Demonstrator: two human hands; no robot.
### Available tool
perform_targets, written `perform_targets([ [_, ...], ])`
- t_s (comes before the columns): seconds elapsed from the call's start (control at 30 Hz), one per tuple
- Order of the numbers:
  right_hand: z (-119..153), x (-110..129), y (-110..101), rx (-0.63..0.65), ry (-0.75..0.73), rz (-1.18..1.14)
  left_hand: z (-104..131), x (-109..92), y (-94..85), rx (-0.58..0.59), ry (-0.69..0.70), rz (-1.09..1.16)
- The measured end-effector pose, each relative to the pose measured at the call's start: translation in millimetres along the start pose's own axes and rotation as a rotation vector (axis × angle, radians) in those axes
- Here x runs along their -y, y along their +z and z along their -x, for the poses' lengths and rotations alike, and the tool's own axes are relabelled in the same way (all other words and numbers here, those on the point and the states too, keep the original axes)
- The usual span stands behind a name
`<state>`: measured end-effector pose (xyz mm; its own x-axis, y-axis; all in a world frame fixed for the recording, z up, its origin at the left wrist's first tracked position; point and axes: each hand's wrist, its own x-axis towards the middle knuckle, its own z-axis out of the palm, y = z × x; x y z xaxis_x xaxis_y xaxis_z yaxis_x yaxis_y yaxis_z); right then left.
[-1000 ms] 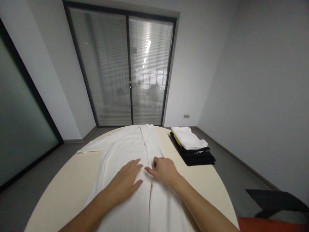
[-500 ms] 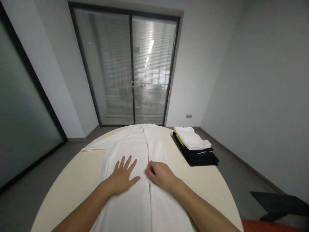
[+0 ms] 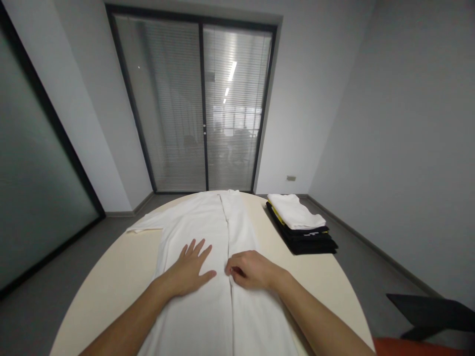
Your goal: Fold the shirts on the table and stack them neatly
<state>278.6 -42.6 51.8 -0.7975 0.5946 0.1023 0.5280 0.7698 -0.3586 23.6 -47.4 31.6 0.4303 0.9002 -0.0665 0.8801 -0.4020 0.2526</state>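
Head view: one white cloth garment point(image 3: 198, 319), left hand point(image 3: 188, 271) splayed.
Right hand point(image 3: 251, 269) curled, hold unclear; rightward, black-white folded-fabric stack point(image 3: 296, 213), marking point(image 3: 310, 234) illegible.

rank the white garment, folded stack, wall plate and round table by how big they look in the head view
Round table, counting covered parts
White garment
Folded stack
Wall plate, clearly smallest
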Motion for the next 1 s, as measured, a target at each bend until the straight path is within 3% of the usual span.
perform_targets([
  [0.1, -1, -3, 3, 0.0, 0.034, 0.002, 3, -11, -14.4, -0.051, 0.24, 0.101],
  [0.2, -1, -10, 5, -0.07, 0.075, 0.021, 9, -31, -22.3, 0.025, 0.404, 0.179],
  [0.3, 0, -19, 5, -0.164, 0.095, 0.051, 15, -49, -17.9, 0.099, 0.51, 0.21],
  [0.4, -2, -25, 7, -0.18, 0.105, 0.075, 19, -59, -6.5, 0.132, 0.597, 0.23],
  [0.53, -8, -24, 9, -0.152, 0.144, 0.156, 20, -63, 3.8, 0.119, 0.663, 0.264],
  [0.7, -14, -17, 10, -0.161, 0.189, 0.221, 20, -63, 0.4, 0.149, 0.693, 0.345],
  [0.83, -16, -15, 14, -0.229, 0.189, 0.223, 21, -61, -2.2, 0.208, 0.661, 0.355],
  [1.0, -19, -17, 19, -0.193, 0.159, 0.231, 20, -60, 2.7, 0.275, 0.608, 0.34],
])
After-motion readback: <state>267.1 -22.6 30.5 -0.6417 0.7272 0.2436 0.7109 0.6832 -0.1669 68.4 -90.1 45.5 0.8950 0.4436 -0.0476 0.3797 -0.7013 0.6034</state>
